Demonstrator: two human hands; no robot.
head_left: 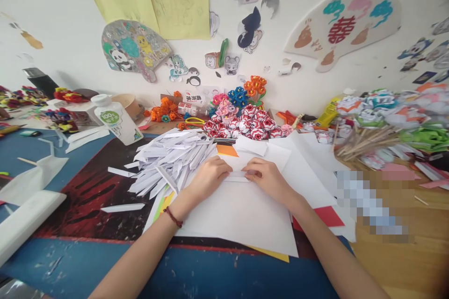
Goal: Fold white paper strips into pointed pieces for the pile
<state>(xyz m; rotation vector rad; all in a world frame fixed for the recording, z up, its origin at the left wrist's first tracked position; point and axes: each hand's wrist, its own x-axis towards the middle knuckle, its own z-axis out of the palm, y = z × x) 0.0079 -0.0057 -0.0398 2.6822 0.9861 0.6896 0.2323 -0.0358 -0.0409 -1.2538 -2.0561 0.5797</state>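
Between my two hands lies a small folded strip of white paper (pixel 237 176), over a stack of white paper sheets (pixel 242 215). My left hand (pixel 209 175) pinches the strip's left end, its fingers pressed together. At the right end, my right hand (pixel 265 178) grips it between thumb and fingers. Left of my left hand is a large heap of folded white paper strips (pixel 168 156), with a few loose ones beside it. Orange paper (pixel 227 150) peeks out just beyond my hands.
A white bottle (pixel 117 119) stands at the back left. Red-and-white paper flowers (pixel 245 124) line the back near the wall. Wooden sticks with paper flowers (pixel 365 142) lie at right. A long white block (pixel 28 224) is at left. Red paper (pixel 329 216) sticks out under the sheets.
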